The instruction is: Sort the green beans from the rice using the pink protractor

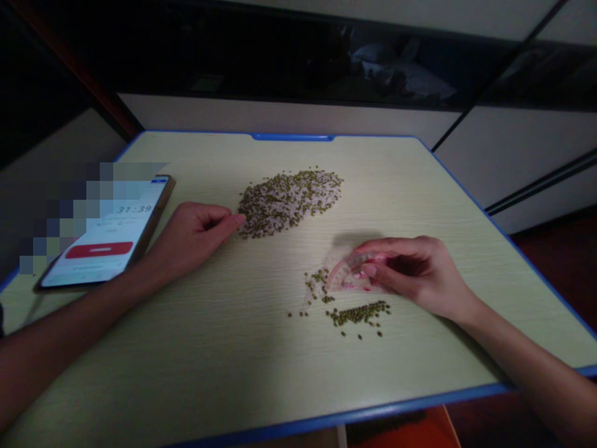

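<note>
A large pile of mixed green beans and pale grains (289,200) lies on the light wooden table (233,348). My left hand (193,236) rests on the table with its fingers curled, the fingertips touching the pile's left edge. My right hand (415,274) grips a clear pink protractor (347,277), held tilted against the tabletop. Just left of the protractor is a small mixed cluster of beans and grains (318,287). Below it a short row of green beans (359,313) lies sorted out, with a few strays around.
A phone (109,236) lies at the table's left edge, its screen lit with a timer and a red button. The table has a blue rim (373,414). Beyond it are white cabinet fronts and a dark glass strip.
</note>
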Available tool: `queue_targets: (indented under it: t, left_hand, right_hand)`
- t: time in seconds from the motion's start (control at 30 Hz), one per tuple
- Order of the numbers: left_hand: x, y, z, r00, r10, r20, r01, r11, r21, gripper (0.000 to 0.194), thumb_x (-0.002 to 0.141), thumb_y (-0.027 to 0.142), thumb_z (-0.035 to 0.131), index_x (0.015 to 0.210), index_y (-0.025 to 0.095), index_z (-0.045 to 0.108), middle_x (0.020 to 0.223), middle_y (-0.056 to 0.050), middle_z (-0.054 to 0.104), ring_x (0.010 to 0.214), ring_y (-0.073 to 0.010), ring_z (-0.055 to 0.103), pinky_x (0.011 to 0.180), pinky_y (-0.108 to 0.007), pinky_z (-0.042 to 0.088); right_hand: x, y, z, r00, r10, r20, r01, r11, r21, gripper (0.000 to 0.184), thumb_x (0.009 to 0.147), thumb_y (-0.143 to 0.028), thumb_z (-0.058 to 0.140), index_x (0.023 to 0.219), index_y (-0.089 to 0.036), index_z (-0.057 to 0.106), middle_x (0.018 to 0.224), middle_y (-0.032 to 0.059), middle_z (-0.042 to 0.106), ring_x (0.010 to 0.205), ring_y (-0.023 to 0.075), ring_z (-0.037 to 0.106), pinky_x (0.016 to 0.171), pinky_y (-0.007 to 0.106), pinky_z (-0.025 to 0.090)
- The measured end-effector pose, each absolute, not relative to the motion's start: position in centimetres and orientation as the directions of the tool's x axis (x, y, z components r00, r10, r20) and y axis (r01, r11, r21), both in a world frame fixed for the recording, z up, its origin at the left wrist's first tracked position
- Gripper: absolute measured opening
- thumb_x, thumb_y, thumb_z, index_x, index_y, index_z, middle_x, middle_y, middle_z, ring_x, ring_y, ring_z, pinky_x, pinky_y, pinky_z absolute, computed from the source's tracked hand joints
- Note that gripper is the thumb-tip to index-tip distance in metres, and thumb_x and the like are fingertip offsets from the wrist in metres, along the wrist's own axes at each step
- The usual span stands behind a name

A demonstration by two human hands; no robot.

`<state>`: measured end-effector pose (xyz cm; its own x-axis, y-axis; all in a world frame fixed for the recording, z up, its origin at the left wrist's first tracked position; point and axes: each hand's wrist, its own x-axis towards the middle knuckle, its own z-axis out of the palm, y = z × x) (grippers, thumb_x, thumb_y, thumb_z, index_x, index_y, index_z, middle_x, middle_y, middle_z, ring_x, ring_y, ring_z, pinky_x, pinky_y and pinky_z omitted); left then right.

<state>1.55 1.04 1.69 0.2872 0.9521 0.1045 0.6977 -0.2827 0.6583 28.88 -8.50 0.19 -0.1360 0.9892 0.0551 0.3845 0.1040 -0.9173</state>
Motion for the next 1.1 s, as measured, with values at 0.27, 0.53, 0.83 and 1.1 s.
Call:
queue_targets:
  t: [0.27, 0.53, 0.83, 1.1]
  left_hand:
    - [1.6, 1.13, 1.63, 0.29, 0.95, 0.117, 0.686, -0.292, 0.667, 0.04, 0.07, 0.038, 0.047, 0.039, 0.018, 0.031, 0.036, 0.007, 0.025, 0.037, -0.0045, 0.027, 0.041, -0.02, 0.02]
    - [1.74, 1.02, 1.64, 0.305, 0.943, 0.131, 0.693, -0.315, 0.649, 0.04, 0.07, 0.038, 0.047, 0.039, 0.018, 0.033, 0.037, 0.007, 0.025, 0.037, -0.0041, 0.026, 0.041, -0.021, 0.019]
    - [1.57, 1.1, 1.46, 0.305, 0.945, 0.117, 0.687, -0.304, 0.66, 0.04, 0.072, 0.036, 0.047, 0.04, 0.018, 0.031, 0.038, 0.007, 0.023, 0.038, -0.0045, 0.025, 0.041, -0.021, 0.019]
    - [1.24, 1.37, 1.36, 0.333, 0.936, 0.118, 0.684, -0.326, 0.653, 0.04, 0.073, 0.037, 0.045, 0.042, 0.018, 0.031, 0.042, 0.007, 0.023, 0.04, -0.0051, 0.025, 0.042, -0.022, 0.02]
  right_hand:
    - [28.91, -8.56, -0.13, -0.135, 0.987, 0.091, 0.449, 0.142, -0.882, 0.022, 0.075, -0.027, 0.063, 0.092, -0.015, 0.071, 0.07, 0.0052, 0.067, 0.05, 0.0104, 0.051, 0.043, 0.023, 0.041]
    - [28.91, -8.49, 0.07, -0.143, 0.987, 0.075, 0.438, 0.131, -0.89, 0.023, 0.075, -0.027, 0.063, 0.092, -0.015, 0.071, 0.071, 0.0052, 0.068, 0.048, 0.0095, 0.05, 0.041, 0.022, 0.04]
    - [28.8, -8.5, 0.02, -0.129, 0.991, 0.039, 0.385, 0.086, -0.919, 0.021, 0.073, -0.025, 0.064, 0.09, -0.015, 0.071, 0.061, 0.0028, 0.063, 0.045, 0.0091, 0.047, 0.039, 0.021, 0.037]
    - [28.62, -8.09, -0.2, -0.104, 0.995, -0.006, 0.381, 0.035, -0.924, 0.02, 0.071, -0.023, 0.063, 0.087, -0.014, 0.071, 0.059, 0.0017, 0.06, 0.042, 0.0076, 0.042, 0.038, 0.02, 0.033]
